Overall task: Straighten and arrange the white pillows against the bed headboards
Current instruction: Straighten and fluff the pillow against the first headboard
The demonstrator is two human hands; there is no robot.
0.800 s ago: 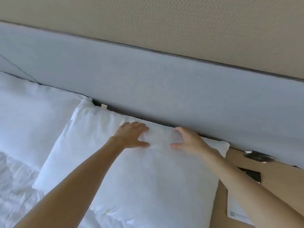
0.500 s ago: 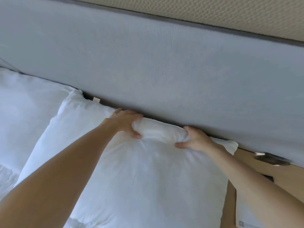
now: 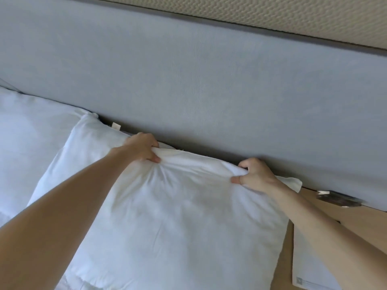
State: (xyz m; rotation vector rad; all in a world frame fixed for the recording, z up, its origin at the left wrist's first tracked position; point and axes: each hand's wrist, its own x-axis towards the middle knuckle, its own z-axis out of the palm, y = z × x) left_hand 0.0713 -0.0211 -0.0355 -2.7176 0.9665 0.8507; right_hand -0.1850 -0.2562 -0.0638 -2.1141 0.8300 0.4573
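Observation:
A white pillow (image 3: 178,227) lies flat on the bed with its far edge at the foot of the grey-blue padded headboard (image 3: 209,80). My left hand (image 3: 142,148) grips that far edge left of its middle, bunching the fabric. My right hand (image 3: 254,174) pinches the same edge farther right, near the pillow's right corner. The cloth between both hands is pulled into folds. A second white pillow (image 3: 31,132) lies to the left, partly under the first one, also against the headboard.
A wooden bedside surface (image 3: 356,218) sits to the right of the bed, holding a white paper pad (image 3: 307,264) and a dark object (image 3: 339,198) by the headboard. A beige textured wall (image 3: 272,11) rises above the headboard.
Both hands went from resting flat on the pillow's top to closing on its far edge and bunching the fabric. My right hand has shifted to the right, and the view has moved closer.

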